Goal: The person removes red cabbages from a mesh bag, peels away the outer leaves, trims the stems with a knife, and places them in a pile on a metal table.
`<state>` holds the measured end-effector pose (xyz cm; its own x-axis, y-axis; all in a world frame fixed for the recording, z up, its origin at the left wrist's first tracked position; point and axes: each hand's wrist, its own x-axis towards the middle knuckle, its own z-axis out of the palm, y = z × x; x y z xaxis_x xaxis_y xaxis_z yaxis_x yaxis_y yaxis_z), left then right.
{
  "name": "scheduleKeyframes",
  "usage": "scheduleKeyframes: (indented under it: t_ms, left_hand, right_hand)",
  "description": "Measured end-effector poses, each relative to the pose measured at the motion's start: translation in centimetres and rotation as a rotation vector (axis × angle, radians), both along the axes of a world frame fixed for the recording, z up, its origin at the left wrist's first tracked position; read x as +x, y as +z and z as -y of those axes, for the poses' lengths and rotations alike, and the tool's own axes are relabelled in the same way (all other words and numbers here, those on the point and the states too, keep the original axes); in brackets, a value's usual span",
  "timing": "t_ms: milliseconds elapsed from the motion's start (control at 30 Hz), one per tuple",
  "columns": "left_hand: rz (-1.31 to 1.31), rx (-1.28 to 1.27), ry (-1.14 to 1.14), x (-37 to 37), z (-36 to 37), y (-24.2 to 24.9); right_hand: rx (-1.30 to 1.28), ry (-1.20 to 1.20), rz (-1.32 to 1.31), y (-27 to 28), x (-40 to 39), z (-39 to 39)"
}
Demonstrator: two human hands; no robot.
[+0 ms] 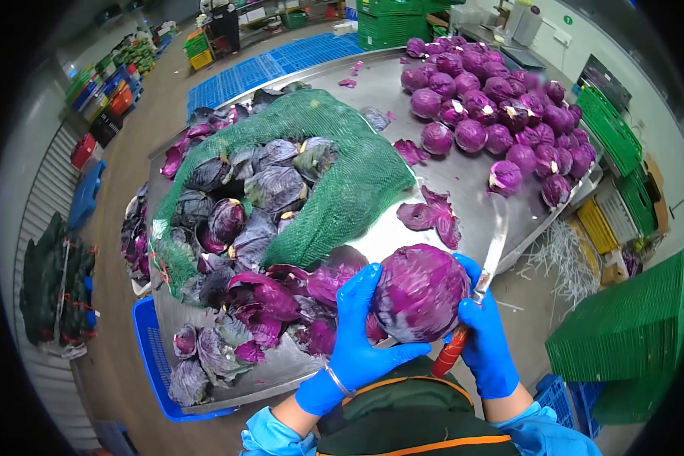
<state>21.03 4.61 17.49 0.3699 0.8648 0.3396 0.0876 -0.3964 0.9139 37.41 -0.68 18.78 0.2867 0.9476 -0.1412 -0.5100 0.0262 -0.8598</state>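
Both blue-gloved hands hold a red cabbage (422, 292) in front of my body, above the near edge of the metal table. My left hand (357, 319) cups it from the left, thumb underneath. On the other side my right hand (479, 327) grips the red handle of a knife (495, 243), its curved blade pointing up and away, while the fingers also touch the cabbage. Left of my hands, a green mesh sack (334, 167) lies open with several dark untrimmed cabbages (273, 186) inside. Loose purple leaves (262, 300) are heaped before it.
A large pile of trimmed red cabbages (501, 99) covers the far right of the metal table (342, 72). A blue crate (156, 365) stands under the left edge. Green crates (623, 327) are stacked at right. Blue pallets (281, 61) lie behind the table.
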Motion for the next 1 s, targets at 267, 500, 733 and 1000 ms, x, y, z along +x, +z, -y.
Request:
scheduleKeyframes:
  t_ms: [267, 500, 733, 1000]
  left_hand:
    - [0.244, -0.188, 0.020, 2.1, -2.4, 1.1]
    - [0.197, -0.198, -0.008, 6.6, -5.6, -1.1]
    - [1.196, -1.363, -0.547, 9.4, -8.6, -4.6]
    - [-0.015, -0.652, -0.213, 14.8, -9.1, -4.3]
  right_hand:
    - [-0.278, 0.037, -0.513, -2.9, 3.2, -2.7]
    - [-0.188, 0.310, -0.945, -3.4, 7.5, -4.5]
    - [-0.318, 0.156, -0.252, -3.2, 12.3, -5.6]
    - [-0.279, 0.012, 0.012, -5.1, 15.8, -9.4]
